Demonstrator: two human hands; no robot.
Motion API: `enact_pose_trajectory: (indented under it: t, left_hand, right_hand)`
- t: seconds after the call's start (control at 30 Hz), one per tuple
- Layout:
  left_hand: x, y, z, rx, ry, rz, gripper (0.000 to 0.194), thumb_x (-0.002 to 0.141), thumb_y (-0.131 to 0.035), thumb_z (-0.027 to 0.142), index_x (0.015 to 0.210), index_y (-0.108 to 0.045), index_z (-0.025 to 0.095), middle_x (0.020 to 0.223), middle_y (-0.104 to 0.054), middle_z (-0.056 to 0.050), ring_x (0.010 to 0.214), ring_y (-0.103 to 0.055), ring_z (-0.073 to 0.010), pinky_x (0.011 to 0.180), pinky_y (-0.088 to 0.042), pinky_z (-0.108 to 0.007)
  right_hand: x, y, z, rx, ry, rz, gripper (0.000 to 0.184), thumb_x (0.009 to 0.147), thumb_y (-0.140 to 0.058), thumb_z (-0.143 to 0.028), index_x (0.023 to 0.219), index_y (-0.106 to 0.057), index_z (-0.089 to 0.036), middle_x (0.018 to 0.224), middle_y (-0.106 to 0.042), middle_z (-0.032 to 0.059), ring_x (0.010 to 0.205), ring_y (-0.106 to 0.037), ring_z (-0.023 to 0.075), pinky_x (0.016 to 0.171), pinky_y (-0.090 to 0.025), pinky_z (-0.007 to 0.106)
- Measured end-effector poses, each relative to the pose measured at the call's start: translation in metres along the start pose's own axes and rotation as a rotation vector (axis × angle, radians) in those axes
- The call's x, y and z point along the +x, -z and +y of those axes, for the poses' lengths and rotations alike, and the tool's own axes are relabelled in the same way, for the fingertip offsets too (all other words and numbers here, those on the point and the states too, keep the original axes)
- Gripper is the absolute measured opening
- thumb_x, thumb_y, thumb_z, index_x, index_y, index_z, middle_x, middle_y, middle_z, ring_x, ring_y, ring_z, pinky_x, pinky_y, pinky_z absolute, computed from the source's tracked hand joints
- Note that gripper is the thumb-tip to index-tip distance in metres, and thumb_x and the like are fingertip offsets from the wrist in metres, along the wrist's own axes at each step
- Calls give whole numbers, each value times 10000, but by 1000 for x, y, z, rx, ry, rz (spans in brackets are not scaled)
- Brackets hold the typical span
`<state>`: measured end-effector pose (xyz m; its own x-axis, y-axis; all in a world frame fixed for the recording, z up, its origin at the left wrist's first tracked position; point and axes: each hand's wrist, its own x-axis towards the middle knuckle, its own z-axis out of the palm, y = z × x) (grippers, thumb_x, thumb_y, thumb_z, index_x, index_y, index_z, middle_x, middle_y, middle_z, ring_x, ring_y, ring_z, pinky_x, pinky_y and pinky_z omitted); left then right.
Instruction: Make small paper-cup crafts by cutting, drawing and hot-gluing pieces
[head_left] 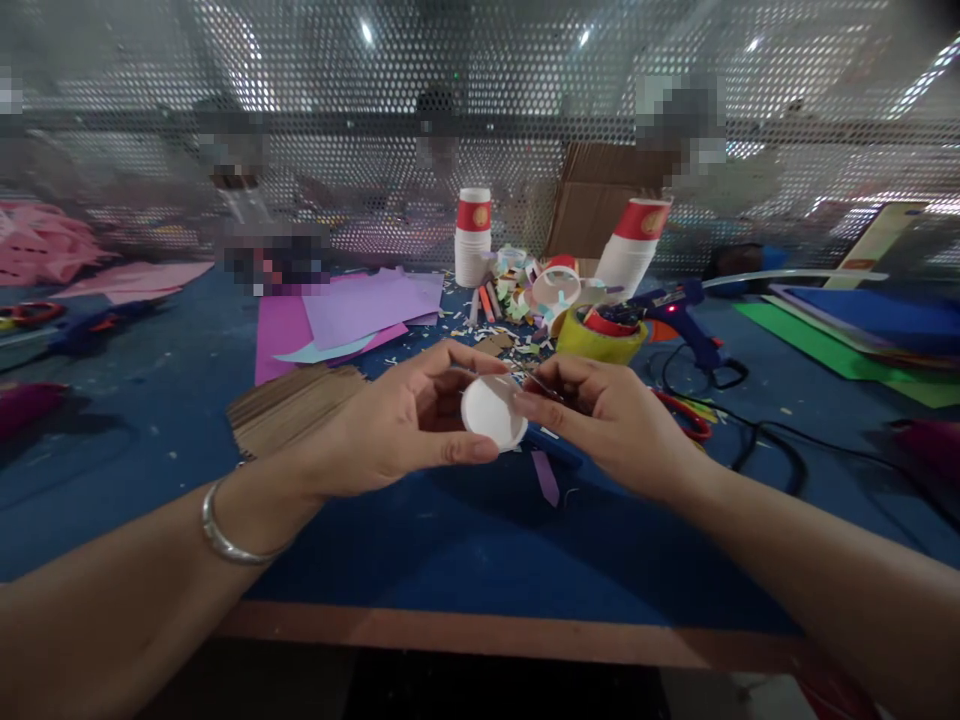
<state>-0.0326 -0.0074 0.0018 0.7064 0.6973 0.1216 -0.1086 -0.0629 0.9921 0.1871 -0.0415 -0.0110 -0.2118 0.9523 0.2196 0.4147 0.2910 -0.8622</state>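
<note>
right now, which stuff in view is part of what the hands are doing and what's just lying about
In use:
- white round piece, held by the left hand
- right hand, fingertips at the piece's edge

Probably just lying about for now:
- lavender sheet
- corrugated cardboard
- upright cup stack
- glue gun
- purple strip

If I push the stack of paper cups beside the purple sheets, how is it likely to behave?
The cup stack would probably tip if pushed high up, since it stands tall and narrow. It is likely light for its size, as it looks like paper. Lifted only by its top cup, it may come apart, as the layered rims suggest nesting.
</note>
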Motion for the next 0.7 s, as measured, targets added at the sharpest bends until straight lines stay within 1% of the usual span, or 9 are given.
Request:
enact_pose_trajectory:
  t: [0.1,0.17,0.23,0.3,0.37,0.43,0.5,0.6,0.7]
  left_hand:
    - [0,-3,1,3,33,-66,487,753,-807,123,1178,-591,221,1083,-673,-28,966,-659,-140,826,-535,-254]
    - [-1,4,6,72,51,-78,545,758,-806,164,1247,-571,221,1127,-679,-64,997,-669,-182,845,-542,-300]
    - [-2,18,13,232,37,36,482,805,-771,258,1246,-584,214,1131,-692,-86,939,-679,-192,762,-542,-287]
    - [-3,35,19,565,15,268,313,793,-769,344,1041,-670,180,928,-711,-65,738,-643,-159,606,-481,-240]
    - [-4,50,25,933,74,342,236,782,-752,407,863,-704,191,712,-659,-21,606,-562,-138,531,-397,-232]
    - [-5,57,29,1178,269,249,242,777,-717,427,730,-685,192,614,-621,-12,540,-524,-142,497,-323,-247]
    - [-4,57,32,1347,443,124,233,808,-655,419,758,-661,191,668,-642,-22,600,-554,-168,536,-322,-261]
    - [-3,52,31,1461,515,62,222,857,-551,387,763,-610,195,678,-629,-26,615,-547,-176,570,-315,-280]
    - [-1,53,27,1487,489,22,195,855,-510,330,725,-571,197,664,-619,-29,603,-537,-171,575,-297,-291]
  right_hand:
    - [0,-1,-1,11,-13,-1,293,875,-663,-473,822,-642,-186,763,-625,13,675,-532,135,594,-437,271]
    - [-1,0,-2,-18,-2,24,258,887,-647,-431,802,-640,-187,730,-606,8,666,-519,133,588,-423,267]
    - [-1,3,-3,-48,13,66,238,893,-634,-403,795,-640,-186,706,-583,5,653,-506,132,586,-414,267]
    - [-1,5,-3,-86,22,110,228,888,-637,-394,794,-642,-186,683,-555,-3,627,-484,128,572,-400,267]
    - [0,8,-1,-124,27,135,223,883,-639,-389,788,-640,-186,675,-542,-5,612,-469,126,558,-385,268]
    - [0,9,2,-140,41,144,221,877,-637,-384,779,-632,-187,674,-547,-2,612,-471,129,550,-377,269]
    - [0,9,4,-144,60,141,214,873,-633,-376,775,-625,-187,680,-558,3,623,-482,134,555,-380,272]
    - [-2,9,6,-160,81,135,222,879,-621,-379,768,-620,-186,672,-547,0,619,-474,131,556,-377,272]
    - [-2,9,6,-176,87,132,233,881,-614,-381,765,-619,-179,679,-554,1,611,-465,124,552,-372,271]
